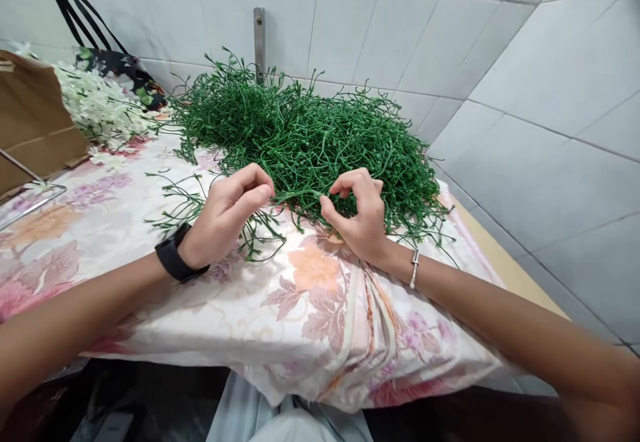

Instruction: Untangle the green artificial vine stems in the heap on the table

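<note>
In the head view, your left grip (217, 219) is pinched closed, thumb against forefinger, on a thin green stem (300, 195) that stretches across toward your other hand. Your right grip (361, 214) is curled, with thumb and forefinger close together at the far end of that stem; you cannot tell from here whether they have hold of it or only touch it. The stem lies just in front of a big tangled heap of green stems (320, 132), which fills the middle of the surface (505, 255) and rises near the tiled wall (400, 35). Beside and partly under your left hand lie some loose stems (175, 205), spread out on the floral cloth (195, 329) that covers most of the surface and falls over its front edge. You have a black wristband (175, 253) on your left wrist and a thin bracelet (415, 268) on your right. Off to your left are white flowers (95, 99), a brown cardboard piece (37, 119) in front of them, a bent metal wire (37, 202) and a dark floral bag (123, 69) near the wall. A metal bracket (259, 42) stands upright behind the heap.
</note>
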Tool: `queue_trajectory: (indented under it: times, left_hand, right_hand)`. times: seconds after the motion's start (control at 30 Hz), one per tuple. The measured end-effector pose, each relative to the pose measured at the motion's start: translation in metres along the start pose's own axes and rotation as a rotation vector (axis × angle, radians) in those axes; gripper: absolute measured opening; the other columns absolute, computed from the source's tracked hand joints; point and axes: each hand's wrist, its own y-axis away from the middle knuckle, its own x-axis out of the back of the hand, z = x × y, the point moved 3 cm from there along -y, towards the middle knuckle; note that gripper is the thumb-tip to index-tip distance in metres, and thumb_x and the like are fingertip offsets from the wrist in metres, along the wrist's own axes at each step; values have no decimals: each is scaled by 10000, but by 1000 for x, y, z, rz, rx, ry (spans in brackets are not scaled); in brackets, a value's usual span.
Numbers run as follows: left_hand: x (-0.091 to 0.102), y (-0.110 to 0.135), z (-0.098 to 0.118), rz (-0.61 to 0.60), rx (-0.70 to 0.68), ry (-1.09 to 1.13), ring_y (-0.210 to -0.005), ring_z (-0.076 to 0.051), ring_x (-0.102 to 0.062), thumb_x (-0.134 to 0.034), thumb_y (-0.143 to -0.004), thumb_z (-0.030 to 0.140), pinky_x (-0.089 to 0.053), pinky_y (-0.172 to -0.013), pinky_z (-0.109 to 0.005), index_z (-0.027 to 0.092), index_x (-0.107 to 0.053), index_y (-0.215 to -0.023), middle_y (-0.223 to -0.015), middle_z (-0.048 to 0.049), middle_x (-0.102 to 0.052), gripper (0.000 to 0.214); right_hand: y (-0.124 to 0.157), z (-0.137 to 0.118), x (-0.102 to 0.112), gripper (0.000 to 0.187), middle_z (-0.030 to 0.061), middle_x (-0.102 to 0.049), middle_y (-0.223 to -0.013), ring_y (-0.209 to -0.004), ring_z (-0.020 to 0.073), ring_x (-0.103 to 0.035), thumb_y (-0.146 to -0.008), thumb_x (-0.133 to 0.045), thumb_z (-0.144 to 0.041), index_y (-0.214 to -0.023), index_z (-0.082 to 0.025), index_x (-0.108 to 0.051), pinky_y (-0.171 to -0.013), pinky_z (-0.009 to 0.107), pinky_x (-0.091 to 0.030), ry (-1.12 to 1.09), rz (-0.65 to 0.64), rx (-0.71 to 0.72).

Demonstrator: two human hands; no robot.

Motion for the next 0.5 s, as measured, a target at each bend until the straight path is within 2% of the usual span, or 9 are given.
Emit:
queue_trajectory:
  times: [0.2,0.3,0.4,0.5]
  left_hand:
    - [4,-4,4,77,113,179,-569,-117,-353,-335,-639,264,-288,-521,-271,148,-486,-694,-621,-14,-414,198]
    - [3,-5,3,70,139,222,-577,-115,-354,-351,-582,204,-292,-520,-265,149,-473,-700,-645,-18,-428,178]
    - [0,-4,-2,33,135,259,-624,-105,-389,-404,-630,144,-326,-535,-236,155,-468,-749,-706,-11,-447,135]
    - [-8,-2,-6,-60,98,252,-768,-113,-457,-490,-708,143,-393,-663,-233,167,-469,-854,-819,-12,-475,150]
  right_hand:
    - [2,-7,1,52,-13,-544,-772,-795,116,-519,-750,-528,-179,-773,-196,-484,-760,311,-293,-30,-27,170]
    - [3,-10,2,64,-15,-561,-790,-798,109,-532,-754,-532,-178,-806,-201,-504,-759,312,-297,-33,-61,254]
    - [5,-14,2,93,-12,-577,-808,-790,103,-539,-756,-538,-186,-847,-204,-525,-757,312,-306,-37,-98,328]
    - [6,-15,3,116,-4,-584,-825,-791,100,-542,-758,-540,-179,-873,-196,-545,-755,307,-317,-49,-112,362]
